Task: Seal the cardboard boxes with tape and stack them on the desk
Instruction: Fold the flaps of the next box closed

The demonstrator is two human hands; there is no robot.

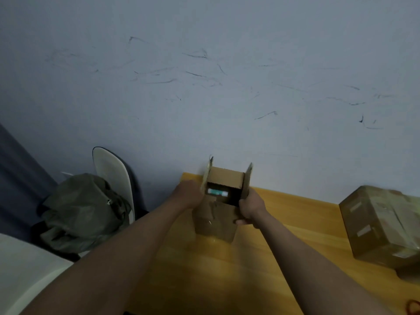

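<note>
The small cardboard box [216, 214] stood upright at the far left corner of the wooden desk [284, 223], close to the scuffed wall [204, 87], with its open top facing up and slightly toward the camera. Its long axis ran vertically, and its two side flaps stood up on either side of the opening, where a dark item with a pale label [217, 192] lay inside. The left hand [189, 194] was curled around the upper left edge at the base of that flap, and the right hand [250, 209] gripped the upper right corner, thumb on the near face and fingers wrapped to the side. The step in hand looked like closing the flaps before taping. To do it well, the shorter flaps should probably be folded in first, then the two tall side flaps brought down so their edges meet along the middle, with the box kept square on the desk so that the seam lies flat for the tape. No tape roll could be made out. A larger box [381, 226], already wrapped in clear tape, sat well apart at the right end of the desk. A green bag [84, 212] rested on a white chair [113, 173] off to the left.
</note>
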